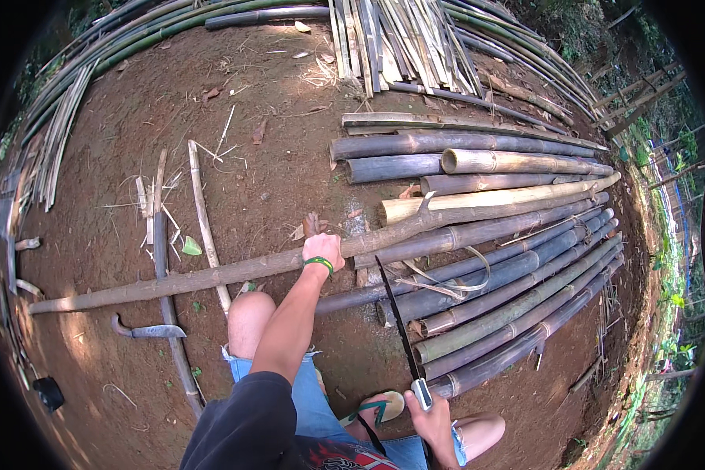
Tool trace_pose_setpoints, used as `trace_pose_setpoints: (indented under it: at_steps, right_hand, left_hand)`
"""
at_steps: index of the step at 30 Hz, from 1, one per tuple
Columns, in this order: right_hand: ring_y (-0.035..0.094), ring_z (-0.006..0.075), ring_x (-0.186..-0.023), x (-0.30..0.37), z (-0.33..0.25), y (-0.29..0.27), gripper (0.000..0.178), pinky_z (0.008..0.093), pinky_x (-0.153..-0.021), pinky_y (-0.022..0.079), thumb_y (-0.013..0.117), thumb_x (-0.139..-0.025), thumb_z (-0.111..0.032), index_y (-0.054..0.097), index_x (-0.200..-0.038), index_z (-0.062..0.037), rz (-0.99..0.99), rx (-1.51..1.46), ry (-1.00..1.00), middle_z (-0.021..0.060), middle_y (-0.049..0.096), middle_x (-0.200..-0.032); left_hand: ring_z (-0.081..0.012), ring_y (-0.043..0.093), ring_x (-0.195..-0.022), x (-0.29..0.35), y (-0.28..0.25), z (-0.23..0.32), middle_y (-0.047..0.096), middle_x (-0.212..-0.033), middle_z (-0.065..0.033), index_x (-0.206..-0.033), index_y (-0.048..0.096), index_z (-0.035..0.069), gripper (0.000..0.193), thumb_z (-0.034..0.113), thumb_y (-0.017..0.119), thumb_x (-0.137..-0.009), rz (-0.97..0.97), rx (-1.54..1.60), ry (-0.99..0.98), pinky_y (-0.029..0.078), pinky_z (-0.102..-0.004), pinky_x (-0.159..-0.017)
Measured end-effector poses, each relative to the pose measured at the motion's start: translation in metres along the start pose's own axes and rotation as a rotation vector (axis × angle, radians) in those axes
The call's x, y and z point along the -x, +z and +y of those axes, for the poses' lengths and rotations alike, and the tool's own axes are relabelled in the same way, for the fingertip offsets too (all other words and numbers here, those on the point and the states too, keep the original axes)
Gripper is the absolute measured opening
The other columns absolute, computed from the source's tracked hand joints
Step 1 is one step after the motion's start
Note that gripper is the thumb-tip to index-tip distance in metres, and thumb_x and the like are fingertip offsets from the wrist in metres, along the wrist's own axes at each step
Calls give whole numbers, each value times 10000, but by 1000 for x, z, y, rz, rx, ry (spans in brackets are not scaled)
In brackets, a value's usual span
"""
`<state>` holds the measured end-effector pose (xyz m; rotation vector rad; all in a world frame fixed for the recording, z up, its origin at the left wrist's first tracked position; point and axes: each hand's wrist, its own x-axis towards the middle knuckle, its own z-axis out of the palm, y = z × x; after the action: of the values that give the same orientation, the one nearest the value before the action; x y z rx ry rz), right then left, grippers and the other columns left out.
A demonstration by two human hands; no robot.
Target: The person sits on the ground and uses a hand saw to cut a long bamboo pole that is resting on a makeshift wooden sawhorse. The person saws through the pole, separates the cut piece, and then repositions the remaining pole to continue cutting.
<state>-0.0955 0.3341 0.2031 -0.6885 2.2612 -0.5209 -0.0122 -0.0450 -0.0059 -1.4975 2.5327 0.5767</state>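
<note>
Beneath everything spreads the reddish-brown bare dirt ground [157, 102] you are working over. To your right, on that ground, lies a fanned row of dark, round bamboo poles [454, 288], their near ends pointing toward you. The long, rough-barked brown wooden branch [211, 276] stretches from your far left across in front of you, its right part running over the row. On your left it crosses a thin, dark, straight pole [162, 243]. Next in size is the saw with a long, narrow black blade and a pale handle [406, 337]; its tip points up toward the branch, but you cannot tell whether they touch. A machete with a grey blade and a hooked brown handle [153, 331] lies with its blade over the thin pole. Your left hand [326, 249] is closed around the branch; your right hand [432, 415] grips the saw's handle. Smallest is the green-and-yellow band [319, 264] on your left wrist.
</note>
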Motion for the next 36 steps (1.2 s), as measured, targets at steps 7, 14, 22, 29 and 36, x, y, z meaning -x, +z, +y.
trace_pose_setpoints:
  at_steps: [7,14,22,29,36]
  right_hand:
    - [724,427,-760,-40,-13,15,314,486,-683,544,668,-982,-276,636,-1154,-15,125,-79,-202,243,698,-764]
    - [723,419,-739,-134,-15,67,319,467,-669,546,670,-984,-302,676,-1108,-9,172,-70,-277,243,700,-765]
    - [715,439,-754,-164,-6,79,363,486,-671,543,683,-975,-358,683,-1046,-1,111,-41,-307,264,691,-760]
    - [690,498,-786,-163,-4,83,363,563,-702,535,663,-981,-366,674,-1046,-8,123,42,-319,310,683,-792]
    - [663,553,-847,-233,-41,112,434,607,-767,523,610,-1000,-401,667,-1029,29,114,95,-331,339,679,-821]
  left_hand:
    - [-328,750,-972,-5,-36,3,777,-1059,-150,-968,806,85,380,238,775,-622,-309,80,64,597,-416,-860]
    - [-297,754,-948,-17,-18,-1,782,-1023,-143,-868,799,42,387,212,823,-521,-488,213,2,599,-417,-837]
    - [-327,753,-948,-2,-15,-1,776,-995,-161,-922,773,73,357,236,793,-605,-322,121,39,605,-434,-816]
    - [-339,761,-913,7,20,13,769,-946,-170,-965,767,100,261,211,717,-734,82,93,-47,612,-433,-797]
    - [-337,755,-930,-2,16,18,765,-947,-185,-963,778,112,298,241,673,-716,-37,76,0,604,-440,-819]
